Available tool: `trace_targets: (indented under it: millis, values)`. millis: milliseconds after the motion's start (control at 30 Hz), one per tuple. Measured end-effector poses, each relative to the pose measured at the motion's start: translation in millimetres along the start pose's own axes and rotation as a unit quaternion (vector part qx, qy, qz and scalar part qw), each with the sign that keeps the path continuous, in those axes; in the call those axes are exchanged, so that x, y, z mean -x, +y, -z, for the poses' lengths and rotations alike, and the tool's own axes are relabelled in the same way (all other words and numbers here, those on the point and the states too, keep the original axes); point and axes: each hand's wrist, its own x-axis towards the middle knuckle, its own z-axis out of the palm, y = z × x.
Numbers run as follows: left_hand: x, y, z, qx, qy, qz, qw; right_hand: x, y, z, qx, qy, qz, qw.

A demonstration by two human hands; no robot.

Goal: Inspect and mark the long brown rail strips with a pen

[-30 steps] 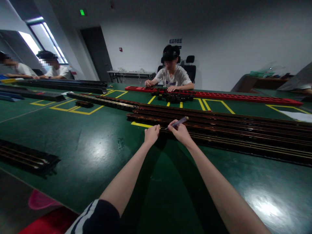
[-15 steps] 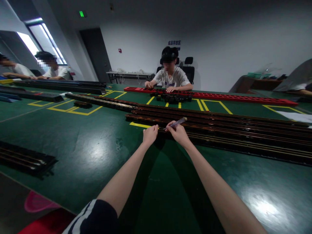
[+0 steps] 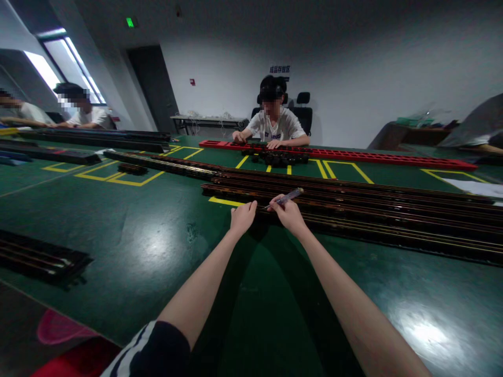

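My right hand (image 3: 288, 213) grips a small screwdriver (image 3: 291, 195) with a clear purplish handle, slanting up to the right. Its thin shaft points left, down at the near end of a long dark rail (image 3: 377, 234) with brass-coloured strips. At that same end my left hand (image 3: 243, 215) is closed, fingers pinched on the rail's tip, which the fingers partly hide. The tool's tip lies just right of my left fingertips; whether it touches a screw is too small to tell. Several similar rails (image 3: 314, 191) lie side by side just beyond.
A green table (image 3: 157, 283) with yellow tape marks spreads around me. More dark rails (image 3: 39, 256) lie at the left edge. Across the table, a person (image 3: 277, 123) handles small black parts (image 3: 275, 157) by a long red tray (image 3: 373, 156). Other people sit at far left.
Both hands stay nearly in place at the rail's end. The screwdriver's handle has shifted very slightly to the right, and the whole view has drifted a little.
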Motion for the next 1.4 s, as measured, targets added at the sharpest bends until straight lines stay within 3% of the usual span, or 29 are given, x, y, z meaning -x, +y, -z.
trace_targets:
  millis: [600, 1100, 1400]
  values:
    - [0.4, -1.5, -2.1, 0.006, -0.003, -0.020, 1.000, 5.1, 4.7, 10.9, 0.027, 0.011, 0.006, 1.000]
    - [-1.4, -1.1, -4.8, -0.027, 0.001, -0.022, 0.999, 9.8, 0.8, 24.2, 0.031, 0.013, -0.025, 0.999]
    - [1.0, -1.6, -4.3, 0.010, 0.003, -0.030, 0.999, 11.8, -0.2, 29.9, 0.026, 0.022, -0.042, 0.999]
